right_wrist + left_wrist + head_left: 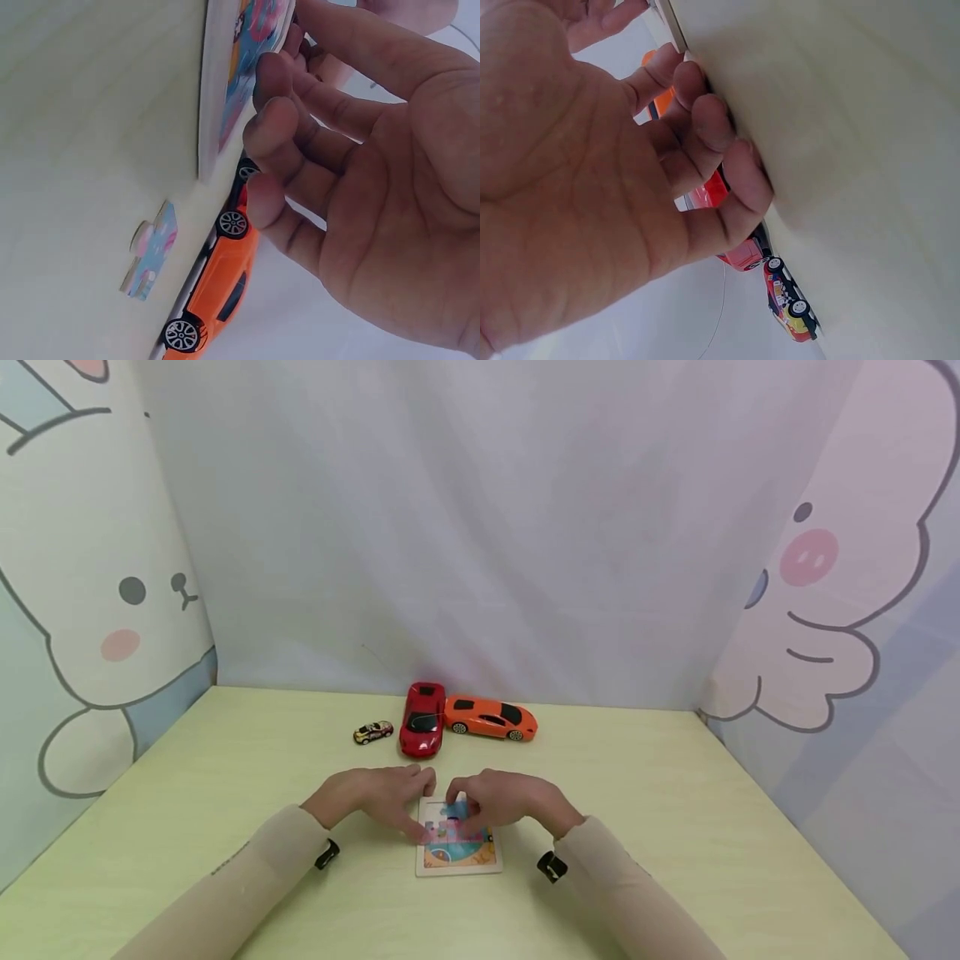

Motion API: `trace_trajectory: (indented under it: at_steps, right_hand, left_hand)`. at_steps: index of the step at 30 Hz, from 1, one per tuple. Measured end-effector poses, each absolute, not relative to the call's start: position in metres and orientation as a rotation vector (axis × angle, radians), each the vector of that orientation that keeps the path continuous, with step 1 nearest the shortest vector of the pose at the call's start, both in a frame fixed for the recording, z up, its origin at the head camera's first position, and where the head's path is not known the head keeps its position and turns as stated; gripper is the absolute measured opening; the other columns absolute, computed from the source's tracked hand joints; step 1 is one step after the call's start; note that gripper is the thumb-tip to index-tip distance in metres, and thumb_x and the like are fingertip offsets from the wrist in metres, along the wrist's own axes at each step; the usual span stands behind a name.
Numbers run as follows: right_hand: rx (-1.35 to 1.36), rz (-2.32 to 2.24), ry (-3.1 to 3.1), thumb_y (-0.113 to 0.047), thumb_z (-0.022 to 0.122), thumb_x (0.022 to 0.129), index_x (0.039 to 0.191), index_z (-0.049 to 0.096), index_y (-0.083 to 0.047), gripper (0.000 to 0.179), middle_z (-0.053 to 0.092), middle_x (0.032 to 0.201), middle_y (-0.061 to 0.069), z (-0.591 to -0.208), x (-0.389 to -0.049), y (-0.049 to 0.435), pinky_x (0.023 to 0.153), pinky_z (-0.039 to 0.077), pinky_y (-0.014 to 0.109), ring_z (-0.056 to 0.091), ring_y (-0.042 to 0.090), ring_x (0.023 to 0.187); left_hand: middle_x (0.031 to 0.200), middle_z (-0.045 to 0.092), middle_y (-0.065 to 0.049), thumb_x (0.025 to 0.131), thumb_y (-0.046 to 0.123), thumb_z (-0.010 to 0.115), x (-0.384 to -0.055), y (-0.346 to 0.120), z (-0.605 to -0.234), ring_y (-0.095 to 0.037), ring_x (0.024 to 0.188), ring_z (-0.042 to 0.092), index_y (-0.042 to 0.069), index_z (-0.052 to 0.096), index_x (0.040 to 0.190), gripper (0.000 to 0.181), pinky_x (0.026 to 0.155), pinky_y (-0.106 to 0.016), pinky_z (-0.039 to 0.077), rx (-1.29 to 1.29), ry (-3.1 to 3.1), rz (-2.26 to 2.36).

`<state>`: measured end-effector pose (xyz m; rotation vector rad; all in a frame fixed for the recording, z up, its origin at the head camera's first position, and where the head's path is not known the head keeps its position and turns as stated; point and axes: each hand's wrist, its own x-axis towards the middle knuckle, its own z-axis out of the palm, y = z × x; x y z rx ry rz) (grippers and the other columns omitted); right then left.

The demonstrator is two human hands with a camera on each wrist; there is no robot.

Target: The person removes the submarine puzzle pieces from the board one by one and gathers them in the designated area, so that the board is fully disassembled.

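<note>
A small jigsaw puzzle (459, 860) in a pale frame lies flat on the table, with pink, blue and orange pieces in it. My left hand (390, 795) is at its left side, thumb on the left edge and bent fingers by the far left corner. In the left wrist view the fingertips (712, 120) rest at the tabletop. My right hand (501, 797) reaches over the far right part, thumb and index finger bent around a blue puzzle piece (454, 810). A loose puzzle piece (156, 251) lies on the table beyond the frame, hidden in the head view.
Toy cars stand at the back of the table: a small yellow patterned car (372, 732), a red car (422, 720) and an orange car (491, 718). A pale curtain (465, 527) hangs behind the table (637, 793), with cartoon-printed cloth at both sides.
</note>
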<state>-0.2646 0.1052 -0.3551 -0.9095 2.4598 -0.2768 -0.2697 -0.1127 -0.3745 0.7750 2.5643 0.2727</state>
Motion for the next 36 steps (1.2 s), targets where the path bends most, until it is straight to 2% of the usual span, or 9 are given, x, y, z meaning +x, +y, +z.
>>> trace_trajectory:
  at_steps: [7,15,26,36]
  right_hand:
    - [-0.913,-0.225,2.487,-0.028,0.075,0.091,0.126,0.068,-0.022,0.036,0.063,0.087,-0.011,-0.352,-0.265,0.104,0.071,0.049,0.024,0.058,0.007,0.078]
    - [-0.918,-0.404,2.455,-0.018,0.075,0.091,0.119,0.072,-0.017,0.028,0.062,0.082,-0.007,-0.356,-0.272,0.109,0.065,0.047,0.023,0.055,0.008,0.073]
    - [-0.743,-0.485,2.489,-0.017,0.079,0.088,0.112,0.068,-0.021,0.027,0.062,0.087,-0.004,-0.359,-0.269,0.101,0.069,0.049,0.027,0.058,0.012,0.079]
    - [-0.754,-0.506,2.562,-0.019,0.082,0.085,0.102,0.067,-0.018,0.023,0.061,0.083,-0.006,-0.364,-0.269,0.095,0.068,0.048,0.025,0.056,0.01,0.076]
  left_hand:
    - [0.094,0.049,0.001,0.082,0.05,0.079,-0.27,-0.113,-0.372,-0.012,0.089,0.049,0.023,0.042,0.11,0.053,0.073,-0.033,0.04,0.778,2.547,0.284]
    - [0.095,0.049,0.0,0.082,0.05,0.079,-0.272,-0.113,-0.373,-0.013,0.089,0.049,0.022,0.042,0.11,0.054,0.074,-0.033,0.04,0.781,2.539,0.289]
    - [0.095,0.048,-0.001,0.082,0.049,0.079,-0.27,-0.115,-0.372,-0.014,0.09,0.048,0.021,0.042,0.111,0.055,0.074,-0.035,0.04,0.793,2.533,0.31]
    - [0.094,0.048,-0.002,0.083,0.05,0.078,-0.271,-0.114,-0.371,-0.013,0.089,0.048,0.02,0.042,0.109,0.053,0.072,-0.033,0.039,0.806,2.533,0.284]
